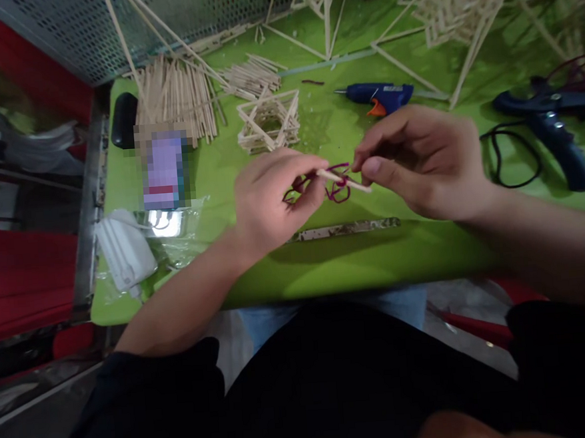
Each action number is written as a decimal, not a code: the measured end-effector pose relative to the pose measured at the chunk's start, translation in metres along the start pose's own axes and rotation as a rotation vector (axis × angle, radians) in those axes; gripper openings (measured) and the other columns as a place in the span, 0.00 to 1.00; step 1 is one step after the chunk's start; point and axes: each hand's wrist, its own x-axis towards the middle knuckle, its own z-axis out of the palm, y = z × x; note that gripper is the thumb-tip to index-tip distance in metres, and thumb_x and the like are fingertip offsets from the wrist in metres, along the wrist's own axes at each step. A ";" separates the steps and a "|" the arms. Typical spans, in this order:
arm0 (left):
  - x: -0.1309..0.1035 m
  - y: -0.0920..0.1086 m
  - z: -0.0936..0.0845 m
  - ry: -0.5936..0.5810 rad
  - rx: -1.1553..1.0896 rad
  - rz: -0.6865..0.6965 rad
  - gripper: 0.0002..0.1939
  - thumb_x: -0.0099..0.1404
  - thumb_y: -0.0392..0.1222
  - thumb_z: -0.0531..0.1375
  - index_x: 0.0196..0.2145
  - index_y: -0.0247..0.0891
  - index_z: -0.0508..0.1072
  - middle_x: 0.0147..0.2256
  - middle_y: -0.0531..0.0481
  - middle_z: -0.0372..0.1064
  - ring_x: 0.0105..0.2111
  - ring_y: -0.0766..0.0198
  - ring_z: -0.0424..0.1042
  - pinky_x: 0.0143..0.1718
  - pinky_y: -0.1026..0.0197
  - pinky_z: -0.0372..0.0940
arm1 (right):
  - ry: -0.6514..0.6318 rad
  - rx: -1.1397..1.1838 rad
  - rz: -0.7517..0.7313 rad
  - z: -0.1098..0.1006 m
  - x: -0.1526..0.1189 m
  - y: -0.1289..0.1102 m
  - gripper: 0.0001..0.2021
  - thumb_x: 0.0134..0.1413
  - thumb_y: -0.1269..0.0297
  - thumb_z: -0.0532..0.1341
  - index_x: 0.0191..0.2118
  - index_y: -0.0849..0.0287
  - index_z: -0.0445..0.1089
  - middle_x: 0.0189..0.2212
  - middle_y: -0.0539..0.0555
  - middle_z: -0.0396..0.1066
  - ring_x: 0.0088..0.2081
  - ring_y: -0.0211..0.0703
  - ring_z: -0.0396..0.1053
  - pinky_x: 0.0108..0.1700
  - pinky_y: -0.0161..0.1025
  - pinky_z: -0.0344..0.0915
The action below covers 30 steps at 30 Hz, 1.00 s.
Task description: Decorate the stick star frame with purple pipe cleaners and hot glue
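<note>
Above the green table [326,270], my left hand [278,196] pinches a short wooden stick [350,182] and loops of dark purple cord [339,193]. The cord is wound round the stick between my two hands. My right hand [421,163] is at the cord's right side, its thumb and forefinger closed near the stick's right part; what they grip is too small to make out. A narrow speckled strip [348,229] lies on the table just below my hands.
Behind my hands are a small stick frame [269,122], a blue glue gun [379,95] and stick piles [173,94]. A phone [163,171] and a white power bank [126,250] lie left. At right rests a dark blue tool [560,133]; stick structures [451,11] stand at the back.
</note>
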 end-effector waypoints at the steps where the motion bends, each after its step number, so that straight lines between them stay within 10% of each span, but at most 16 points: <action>1: 0.000 0.000 0.001 -0.018 -0.007 0.040 0.04 0.83 0.38 0.68 0.52 0.45 0.83 0.41 0.51 0.86 0.34 0.65 0.81 0.36 0.58 0.75 | -0.033 0.012 -0.041 0.002 -0.002 -0.001 0.15 0.66 0.57 0.83 0.54 0.48 0.86 0.45 0.52 0.85 0.39 0.44 0.82 0.41 0.45 0.77; 6: 0.000 0.000 0.003 -0.079 -0.024 0.125 0.04 0.83 0.38 0.67 0.52 0.43 0.82 0.40 0.49 0.87 0.36 0.62 0.83 0.37 0.55 0.73 | -0.112 -0.011 -0.224 0.007 -0.006 0.003 0.15 0.65 0.65 0.82 0.56 0.48 0.90 0.42 0.51 0.87 0.38 0.42 0.83 0.38 0.41 0.77; 20: -0.011 -0.006 0.006 -0.238 -0.004 0.314 0.10 0.83 0.36 0.66 0.58 0.46 0.81 0.45 0.51 0.89 0.38 0.63 0.85 0.39 0.56 0.73 | -0.184 -0.211 -0.116 0.010 -0.013 0.004 0.03 0.78 0.65 0.68 0.49 0.52 0.81 0.44 0.53 0.87 0.45 0.46 0.85 0.48 0.44 0.82; 30: 0.003 0.009 -0.004 -0.447 -0.642 -0.475 0.06 0.84 0.42 0.65 0.55 0.47 0.79 0.46 0.47 0.82 0.41 0.59 0.83 0.42 0.52 0.79 | -0.258 -0.230 -0.233 0.001 -0.005 0.008 0.02 0.77 0.67 0.69 0.49 0.53 0.78 0.41 0.51 0.83 0.38 0.38 0.81 0.40 0.37 0.75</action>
